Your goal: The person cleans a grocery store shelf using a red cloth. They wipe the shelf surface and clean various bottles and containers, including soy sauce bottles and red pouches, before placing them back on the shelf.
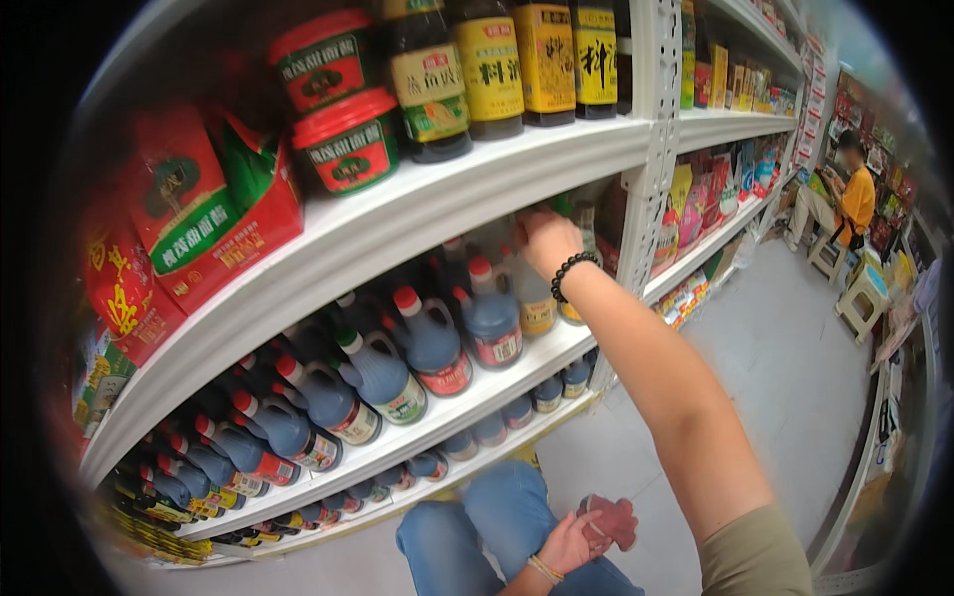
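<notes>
My right hand (pixel 550 237), with a black bead bracelet at its wrist, reaches into the middle shelf under the upper board. It is at the top of a clear plastic bottle (pixel 536 287) with a tan label; its fingertips are hidden, so I cannot tell whether they grip anything. A dark sauce bottle (pixel 492 320) with a red cap and handle stands just left of the clear one. Low by my knees, my left hand (pixel 570 542) holds a crumpled reddish-brown cloth (pixel 615 521).
Several dark sauce bottles (pixel 328 406) line the white metal shelf (pixel 462 398). Above stand red tubs (pixel 354 141), cartons (pixel 190 201) and cooking-wine bottles (pixel 488 71). A slotted upright post (pixel 648 164) is close to my forearm. A person (pixel 853 190) sits down the aisle near a stool (pixel 864 298).
</notes>
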The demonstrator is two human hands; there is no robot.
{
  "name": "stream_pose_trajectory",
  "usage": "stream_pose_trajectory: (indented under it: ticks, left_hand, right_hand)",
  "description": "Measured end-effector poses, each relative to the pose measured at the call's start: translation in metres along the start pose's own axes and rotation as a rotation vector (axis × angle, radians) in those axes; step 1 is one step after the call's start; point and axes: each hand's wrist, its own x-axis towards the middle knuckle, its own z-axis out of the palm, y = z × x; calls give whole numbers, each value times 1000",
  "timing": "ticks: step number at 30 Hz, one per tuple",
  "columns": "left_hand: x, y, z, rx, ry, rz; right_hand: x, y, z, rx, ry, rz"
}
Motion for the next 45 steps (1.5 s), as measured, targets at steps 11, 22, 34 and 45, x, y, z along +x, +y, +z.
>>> stream_pose_trajectory:
  ticks: [11,22,34,45]
  left_hand:
    - [-4,1,9,119,154,0]
    - [-3,3,4,71,68,-17]
    - [-8,5,-8,143,151,17]
    - [6,-5,-14,173,50,-54]
  right_hand:
    - [-9,18,10,106,-55,-8]
    - [-6,17,10,33,-156,-56]
    - [-156,12,-96,438,-39,-59]
    - [-489,21,-87,480,-446,170]
